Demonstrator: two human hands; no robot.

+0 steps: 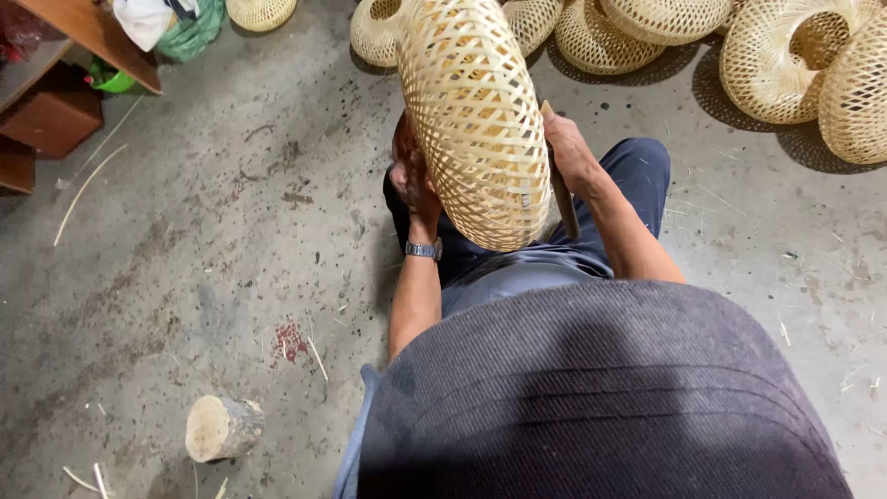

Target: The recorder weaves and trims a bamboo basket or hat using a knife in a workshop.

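A round woven bamboo basket stands on edge over my lap, tilted slightly. My left hand, with a metal watch on its wrist, grips the basket's left side, fingers partly hidden behind the weave. My right hand presses against the basket's right side and holds a dark wooden-handled tool that points down along my forearm. I cannot see the tool's working end behind the basket.
Several finished woven baskets lie along the far edge of the concrete floor. A short wooden log block rests at the lower left. A wooden shelf stands at the upper left. Thin bamboo strips litter the floor.
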